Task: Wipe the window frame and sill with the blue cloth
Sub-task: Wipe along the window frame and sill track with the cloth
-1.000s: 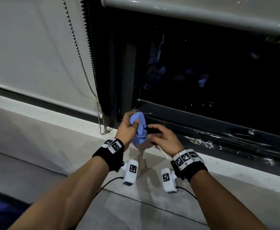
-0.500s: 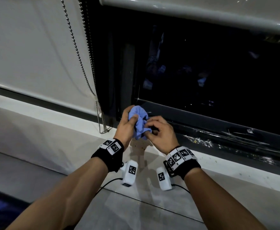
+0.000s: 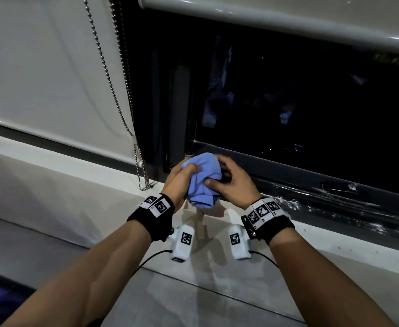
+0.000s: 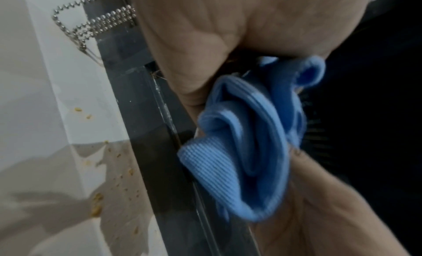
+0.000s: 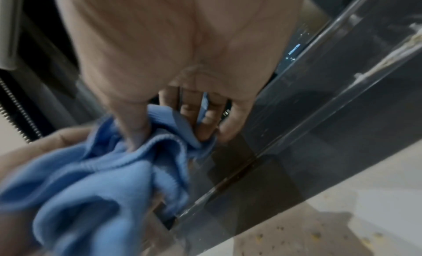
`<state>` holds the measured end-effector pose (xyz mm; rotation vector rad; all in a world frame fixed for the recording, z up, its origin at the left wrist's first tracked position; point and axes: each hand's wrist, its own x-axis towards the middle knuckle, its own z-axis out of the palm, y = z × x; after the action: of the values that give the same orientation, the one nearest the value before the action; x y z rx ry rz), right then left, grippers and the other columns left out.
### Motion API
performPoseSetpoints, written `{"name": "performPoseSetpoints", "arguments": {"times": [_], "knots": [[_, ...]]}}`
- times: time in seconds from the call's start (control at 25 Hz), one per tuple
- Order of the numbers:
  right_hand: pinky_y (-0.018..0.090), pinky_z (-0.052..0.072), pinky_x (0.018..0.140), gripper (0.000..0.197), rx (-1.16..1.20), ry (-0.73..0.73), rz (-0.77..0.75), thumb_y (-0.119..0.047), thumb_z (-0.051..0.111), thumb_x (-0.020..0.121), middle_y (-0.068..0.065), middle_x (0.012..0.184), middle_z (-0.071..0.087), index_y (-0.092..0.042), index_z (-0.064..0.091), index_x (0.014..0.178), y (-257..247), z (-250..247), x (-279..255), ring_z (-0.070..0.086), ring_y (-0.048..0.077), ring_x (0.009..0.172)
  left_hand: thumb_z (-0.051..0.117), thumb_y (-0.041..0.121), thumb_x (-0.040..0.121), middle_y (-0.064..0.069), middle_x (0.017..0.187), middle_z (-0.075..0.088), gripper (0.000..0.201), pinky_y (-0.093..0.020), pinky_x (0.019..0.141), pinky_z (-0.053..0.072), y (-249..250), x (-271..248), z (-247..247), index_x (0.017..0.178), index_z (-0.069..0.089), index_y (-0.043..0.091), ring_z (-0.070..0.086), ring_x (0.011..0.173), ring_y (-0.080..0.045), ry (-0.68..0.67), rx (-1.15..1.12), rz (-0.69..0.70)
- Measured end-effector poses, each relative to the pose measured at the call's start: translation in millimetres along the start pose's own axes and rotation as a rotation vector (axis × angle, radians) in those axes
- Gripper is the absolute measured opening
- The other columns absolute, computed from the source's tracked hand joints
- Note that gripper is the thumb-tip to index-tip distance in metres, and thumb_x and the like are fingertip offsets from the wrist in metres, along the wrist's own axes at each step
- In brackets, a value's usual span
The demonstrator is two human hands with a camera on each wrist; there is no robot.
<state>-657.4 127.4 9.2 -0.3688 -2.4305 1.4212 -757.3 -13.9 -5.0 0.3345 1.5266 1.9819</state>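
A silver bead chain [image 3: 113,90] hangs at ten o'clock over the pale stone sill [image 3: 80,182]. At centre, the left hand [image 3: 178,180] grips the crumpled blue cloth [image 3: 203,180], thumb curled over it. The right hand [image 3: 233,182] pinches its three o'clock side, just in front of the dark metal window frame [image 3: 311,171].

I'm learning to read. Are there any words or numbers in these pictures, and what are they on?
No words or numbers can be read.
Wrist bands: black and white square patterns, not letters.
White wrist cameras: the same kind of pattern.
Window glass: a small lit sign, too blurred to read.
Blue cloth: plain, no label showing.
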Motion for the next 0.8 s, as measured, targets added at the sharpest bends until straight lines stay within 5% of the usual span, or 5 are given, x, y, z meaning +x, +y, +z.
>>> {"name": "performPoseSetpoints", "arguments": {"times": [0.08, 0.24, 0.4, 0.68, 0.8], "knots": [[0.030, 0.052, 0.071, 0.016, -0.136, 0.046, 0.011, -0.034, 0.073, 0.083, -0.014, 0.089, 0.068, -0.035, 0.062, 0.094, 1.1, -5.9, 1.8, 0.064, 0.000, 0.080, 0.066, 0.044, 0.085, -0.021, 0.108, 0.071, 0.045, -0.044, 0.087, 0.055, 3.9, -0.8, 3.6, 0.112, 0.068, 0.009, 0.068, 0.103, -0.037, -0.050, -0.028, -0.024], [0.032, 0.046, 0.069, 0.012, -0.042, 0.130, 0.102, -0.023, 0.065, 0.087, -0.009, 0.078, 0.063, -0.028, 0.057, 0.079, 8.7, -19.8, -1.0, 0.059, 0.009, 0.073, 0.042, 0.030, 0.096, -0.013, 0.100, 0.067, 0.034, -0.033, 0.069, 0.051, 13.4, -8.5, 9.6, 0.110, 0.063, 0.008, 0.065, 0.084, -0.025, -0.203, -0.114, -0.140], [0.039, 0.050, 0.074, 0.008, -0.124, 0.110, 0.101, -0.024, 0.064, 0.087, 0.000, 0.087, 0.064, -0.022, 0.056, 0.087, 9.2, -21.8, -2.8, 0.062, 0.018, 0.082, 0.053, 0.010, 0.094, -0.011, 0.093, 0.070, 0.018, -0.034, 0.065, 0.052, 7.3, -2.7, 14.8, 0.107, 0.065, 0.014, 0.066, 0.079, -0.025, -0.183, 0.172, 0.028], [0.015, 0.046, 0.092, 0.059, -0.051, 0.026, -0.149, -0.037, 0.071, 0.085, -0.017, 0.133, 0.049, -0.032, 0.038, 0.134, -13.5, -29.0, -21.9, 0.053, -0.004, 0.115, 0.072, 0.048, 0.073, -0.015, 0.087, 0.069, 0.042, -0.056, 0.074, 0.056, 2.6, 5.9, 18.8, 0.092, 0.060, 0.012, 0.067, 0.084, -0.037, -0.055, 0.505, 0.238], [0.030, 0.053, 0.090, 0.036, -0.143, 0.078, -0.121, -0.036, 0.068, 0.089, -0.014, 0.122, 0.062, -0.031, 0.055, 0.122, -3.9, -33.0, -18.0, 0.061, 0.001, 0.106, 0.071, 0.045, 0.085, -0.010, 0.076, 0.066, 0.033, -0.053, 0.066, 0.059, 4.5, 4.2, 21.2, 0.082, 0.057, 0.015, 0.066, 0.069, -0.030, -0.138, 0.487, 0.200]]}}
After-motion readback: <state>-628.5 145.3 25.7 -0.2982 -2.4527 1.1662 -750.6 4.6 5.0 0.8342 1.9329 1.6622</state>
